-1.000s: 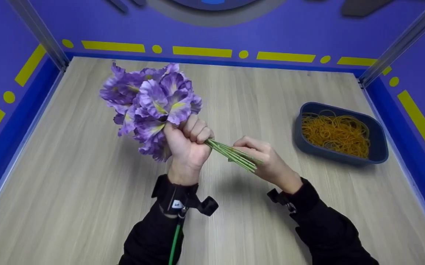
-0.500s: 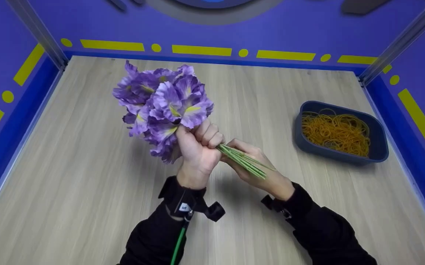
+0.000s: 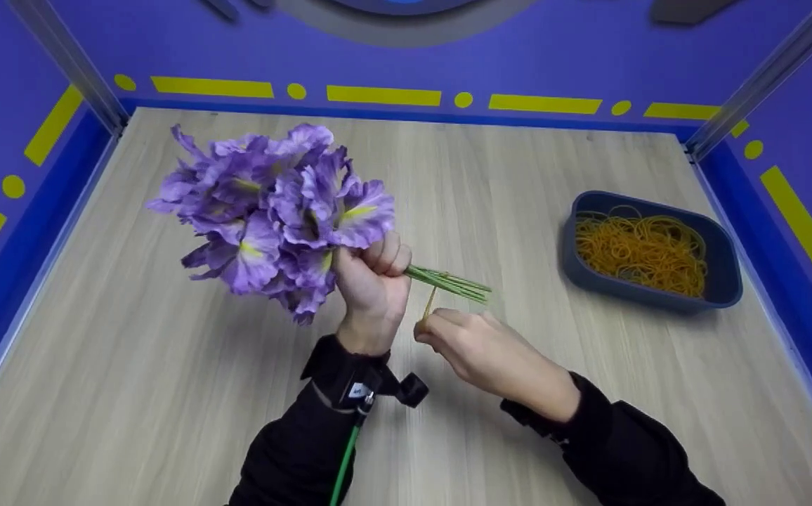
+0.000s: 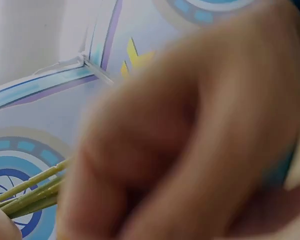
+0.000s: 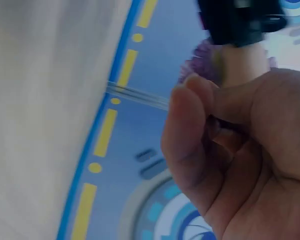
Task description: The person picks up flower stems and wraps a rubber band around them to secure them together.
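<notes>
A bunch of purple artificial irises point(image 3: 272, 211) points to the upper left in the head view, its green stems point(image 3: 452, 282) sticking out to the right. My left hand point(image 3: 374, 288) grips the stems just below the blossoms. Below the stem ends, my right hand point(image 3: 487, 348) pinches a rubber band point(image 3: 430, 302) that runs taut up to the stems. In the right wrist view the right hand point(image 5: 230, 145) has its fingers curled with thumb and fingertip together. The left wrist view shows a blurred hand close up, and part of the stems point(image 4: 32, 195) at its left.
A dark blue bin point(image 3: 659, 302) full of yellow-brown rubber bands point(image 3: 641, 253) stands at the right of the wooden table point(image 3: 167, 393). Blue walls point(image 3: 406, 67) with yellow marks enclose the back and sides. A green cord point(image 3: 344, 464) runs from the left wrist strap.
My right hand has come from behind the stems down toward me, drawing the rubber band out from them. The blossoms have swung left and the stems lie flatter.
</notes>
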### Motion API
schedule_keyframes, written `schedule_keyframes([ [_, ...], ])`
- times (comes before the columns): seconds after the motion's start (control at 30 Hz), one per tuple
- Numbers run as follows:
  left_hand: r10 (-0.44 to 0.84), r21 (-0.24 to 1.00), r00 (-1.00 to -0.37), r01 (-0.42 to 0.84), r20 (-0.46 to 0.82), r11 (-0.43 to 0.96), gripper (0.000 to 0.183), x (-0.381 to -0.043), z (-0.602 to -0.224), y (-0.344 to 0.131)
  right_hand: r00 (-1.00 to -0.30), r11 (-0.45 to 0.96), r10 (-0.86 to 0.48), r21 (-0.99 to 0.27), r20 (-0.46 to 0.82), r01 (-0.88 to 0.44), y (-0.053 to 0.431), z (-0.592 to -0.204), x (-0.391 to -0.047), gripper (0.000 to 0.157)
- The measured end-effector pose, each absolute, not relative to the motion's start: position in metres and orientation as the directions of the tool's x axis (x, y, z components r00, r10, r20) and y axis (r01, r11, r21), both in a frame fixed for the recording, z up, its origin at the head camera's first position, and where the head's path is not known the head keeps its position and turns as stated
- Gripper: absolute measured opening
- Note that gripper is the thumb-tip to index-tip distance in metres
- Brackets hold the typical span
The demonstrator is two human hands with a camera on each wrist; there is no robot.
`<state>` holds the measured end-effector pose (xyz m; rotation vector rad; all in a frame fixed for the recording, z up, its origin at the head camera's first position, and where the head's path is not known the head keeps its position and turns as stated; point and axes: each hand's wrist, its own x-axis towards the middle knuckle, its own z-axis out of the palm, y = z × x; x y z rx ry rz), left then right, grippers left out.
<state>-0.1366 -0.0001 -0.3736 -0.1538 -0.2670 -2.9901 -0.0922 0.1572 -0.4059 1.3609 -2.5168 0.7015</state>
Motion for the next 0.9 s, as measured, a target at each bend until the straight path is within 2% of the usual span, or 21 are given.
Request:
schedule_keyframes([
  [0.13, -0.112, 0.274, -0.975, 0.163, 0.192, -0.948, 0.061, -0.138, -0.382, 0.002, -0.517, 0.412, -0.702, -0.312, 0.49, -0.856, 0.169, -0.385, -0.085, 0.007],
  [0.23, -0.051, 0.342, -0.975, 0.125, 0.218, -0.931, 0.069, -0.138, -0.386, 0.004, -0.529, 0.403, -0.624, -0.344, 0.574, -0.848, 0.182, -0.37, -0.086, 0.011],
  [0.4, 0.112, 0.429, -0.959, 0.011, 0.26, -0.903, 0.068, -0.134, -0.385, 0.003, -0.598, 0.439, -0.447, -0.42, 0.665, -0.795, 0.202, -0.357, -0.099, 0.013],
  [0.53, 0.25, 0.454, -0.922, -0.095, 0.295, -0.886, 0.065, -0.127, -0.378, 0.004, -0.597, 0.43, -0.375, -0.438, 0.709, -0.789, 0.21, -0.359, -0.113, 0.01],
  [0.67, 0.342, 0.388, -0.867, -0.194, 0.362, -0.901, 0.066, -0.123, -0.375, 0.008, -0.593, 0.427, -0.352, -0.439, 0.725, -0.79, 0.214, -0.365, -0.124, 0.013],
  [0.77, 0.37, 0.289, -0.834, -0.266, 0.409, -0.919, 0.063, -0.121, -0.373, 0.009, -0.598, 0.441, -0.346, -0.437, 0.723, -0.784, 0.213, -0.374, -0.133, 0.025],
  [0.9, 0.348, 0.169, -0.856, -0.306, 0.381, -0.937, 0.058, -0.118, -0.368, 0.009, -0.579, 0.433, -0.385, -0.413, 0.719, -0.801, 0.202, -0.394, -0.142, 0.023],
])
